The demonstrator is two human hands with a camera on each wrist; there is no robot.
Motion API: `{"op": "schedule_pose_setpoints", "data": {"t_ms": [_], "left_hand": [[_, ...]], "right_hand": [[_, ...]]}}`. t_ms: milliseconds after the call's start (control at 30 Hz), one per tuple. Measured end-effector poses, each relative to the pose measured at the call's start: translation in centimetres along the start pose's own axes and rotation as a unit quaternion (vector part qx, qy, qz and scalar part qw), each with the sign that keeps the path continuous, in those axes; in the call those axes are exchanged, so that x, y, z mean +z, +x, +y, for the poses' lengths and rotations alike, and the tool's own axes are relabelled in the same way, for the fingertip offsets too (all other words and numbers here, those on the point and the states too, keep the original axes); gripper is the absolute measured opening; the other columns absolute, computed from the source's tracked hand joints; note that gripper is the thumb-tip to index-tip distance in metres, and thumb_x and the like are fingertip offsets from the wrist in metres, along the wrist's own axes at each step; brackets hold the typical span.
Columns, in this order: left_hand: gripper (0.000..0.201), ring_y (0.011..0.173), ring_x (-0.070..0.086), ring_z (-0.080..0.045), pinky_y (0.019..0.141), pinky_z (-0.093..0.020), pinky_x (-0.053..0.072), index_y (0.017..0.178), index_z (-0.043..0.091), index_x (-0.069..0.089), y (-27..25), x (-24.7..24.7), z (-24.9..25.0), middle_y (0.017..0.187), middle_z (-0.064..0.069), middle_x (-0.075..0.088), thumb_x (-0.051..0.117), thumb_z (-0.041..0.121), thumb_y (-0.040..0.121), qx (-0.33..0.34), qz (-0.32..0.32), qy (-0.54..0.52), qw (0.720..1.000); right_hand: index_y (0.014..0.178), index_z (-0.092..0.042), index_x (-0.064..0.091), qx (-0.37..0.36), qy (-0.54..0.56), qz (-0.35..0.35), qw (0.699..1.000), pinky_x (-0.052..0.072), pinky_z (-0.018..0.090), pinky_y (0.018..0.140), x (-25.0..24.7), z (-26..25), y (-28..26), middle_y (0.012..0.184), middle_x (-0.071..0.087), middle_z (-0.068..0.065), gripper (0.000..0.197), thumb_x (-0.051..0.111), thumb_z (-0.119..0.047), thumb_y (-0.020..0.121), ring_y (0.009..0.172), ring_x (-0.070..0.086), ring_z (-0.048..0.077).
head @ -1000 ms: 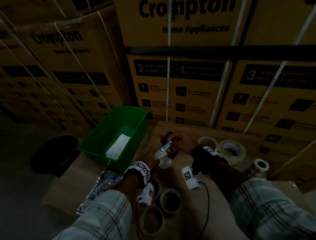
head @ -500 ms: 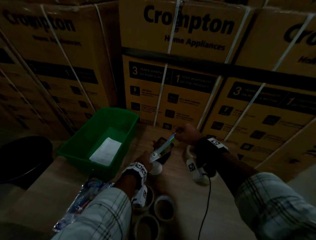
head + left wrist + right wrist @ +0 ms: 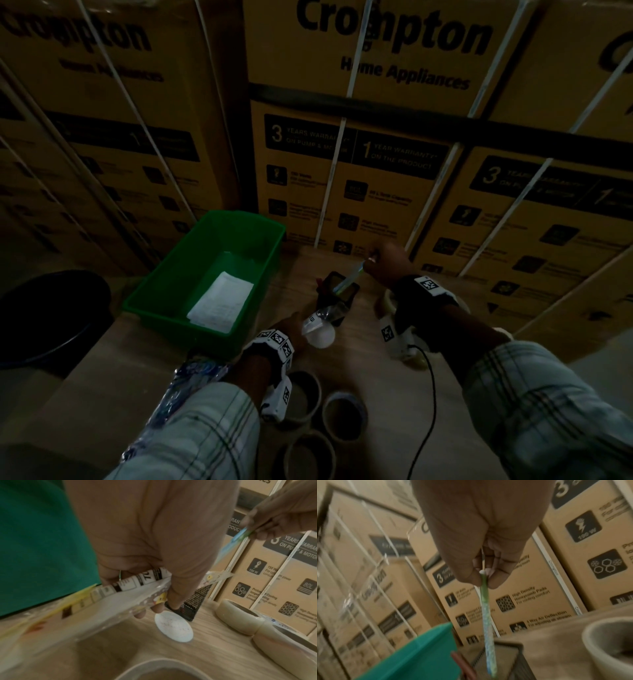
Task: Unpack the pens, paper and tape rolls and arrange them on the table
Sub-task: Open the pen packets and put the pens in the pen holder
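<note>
Glossy clear plastic pack, black mesh holder, wood-grain table.

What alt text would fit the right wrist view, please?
The right hand pinches the top end of a green-and-blue pen above a black mesh holder, with a green bin at left and stacked cardboard boxes behind.

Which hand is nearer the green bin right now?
Left. The left hand holds the pen packet just beside the green bin; the right hand pinches a pen beyond the mesh holder.
</note>
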State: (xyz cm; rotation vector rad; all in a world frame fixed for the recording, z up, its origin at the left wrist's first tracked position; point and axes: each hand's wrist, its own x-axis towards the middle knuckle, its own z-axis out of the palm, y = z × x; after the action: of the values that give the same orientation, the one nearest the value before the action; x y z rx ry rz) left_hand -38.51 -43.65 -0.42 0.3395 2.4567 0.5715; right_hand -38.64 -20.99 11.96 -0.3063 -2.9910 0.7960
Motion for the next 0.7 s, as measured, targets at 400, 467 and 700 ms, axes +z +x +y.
{"op": "schedule_pose_setpoints", "data": {"t_ms": [400, 467, 700], "left_hand": [[0.057, 0.124, 0.051, -0.032, 0.100, -0.040, 0.043, 0.142, 0.014, 0.030, -0.7, -0.5, 0.5, 0.139, -0.016, 0.048, 0.055, 0.026, 0.092, -0.014, -0.030, -0.023, 0.999], [0.057, 0.123, 0.052, -0.033, 0.099, -0.038, 0.044, 0.142, 0.012, 0.030, -0.7, -0.5, 0.6, 0.138, -0.017, 0.049, 0.056, 0.023, 0.092, -0.009, -0.027, -0.019, 0.999], [0.052, 0.120, 0.055, -0.031, 0.095, -0.035, 0.045, 0.137, 0.009, 0.035, -0.9, -0.7, 0.9, 0.134, -0.018, 0.052, 0.056, 0.019, 0.090, 0.008, -0.013, -0.014, 1.000]], "right_hand": [[0.105, -0.007, 0.066, 0.022, -0.071, -0.053, 0.996, 0.049, 0.032, 0.080, 4.4, 0.7, -0.3, 0.112, 0.064, 0.016, 0.021, 0.054, -0.007, 0.087, 0.101, 0.061, 0.032], [0.099, -0.002, 0.067, 0.021, -0.078, -0.085, 0.993, 0.049, 0.033, 0.081, 4.7, 1.0, -0.7, 0.109, 0.065, 0.018, 0.021, 0.052, -0.002, 0.085, 0.100, 0.061, 0.033], [0.133, -0.009, 0.050, 0.062, -0.029, -0.046, 0.997, 0.040, 0.037, 0.105, 4.2, 2.3, -1.4, 0.137, 0.049, 0.018, 0.042, 0.049, -0.005, 0.091, 0.126, 0.047, 0.033]]}}
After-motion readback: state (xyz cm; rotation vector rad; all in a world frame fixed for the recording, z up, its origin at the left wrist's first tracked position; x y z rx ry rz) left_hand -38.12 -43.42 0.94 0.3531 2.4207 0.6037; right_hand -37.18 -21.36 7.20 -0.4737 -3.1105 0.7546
